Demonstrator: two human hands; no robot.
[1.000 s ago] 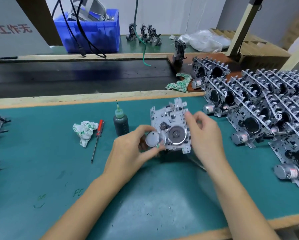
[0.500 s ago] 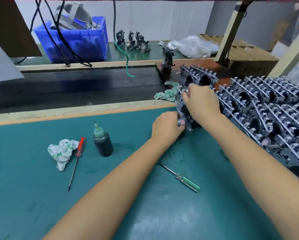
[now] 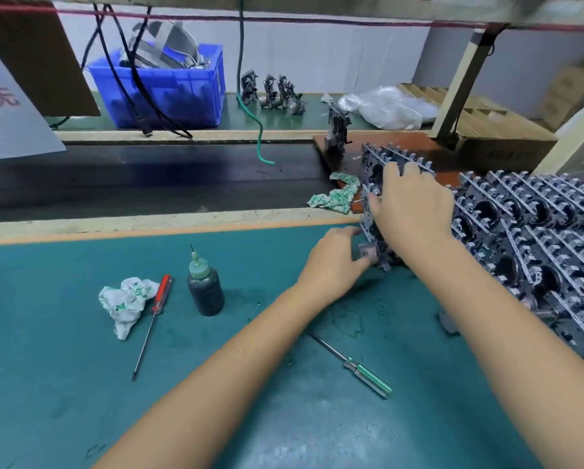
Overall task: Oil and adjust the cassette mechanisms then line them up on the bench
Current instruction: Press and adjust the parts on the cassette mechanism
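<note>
A metal cassette mechanism (image 3: 371, 228) stands on edge at the left end of a dense row of similar mechanisms (image 3: 537, 238) on the green bench mat (image 3: 80, 367). My left hand (image 3: 334, 265) grips its lower corner by the small motor. Its top is held by my right hand (image 3: 412, 204), fingers curled over the upper edge. A dark oil bottle (image 3: 205, 286) with a green needle cap stands upright to the left, apart from both hands.
A red-handled screwdriver (image 3: 152, 319) lies beside a crumpled cloth (image 3: 124, 302). A green-handled screwdriver (image 3: 354, 367) lies under my left forearm. Another cloth (image 3: 338, 194), a brown board (image 3: 402, 154), a black belt (image 3: 148, 177), a blue bin (image 3: 162, 89) and cardboard boxes (image 3: 486, 130) sit beyond.
A second ago I held the mechanism flat over the mat's middle. Both hands have carried it right and back and stood it on edge against the row.
</note>
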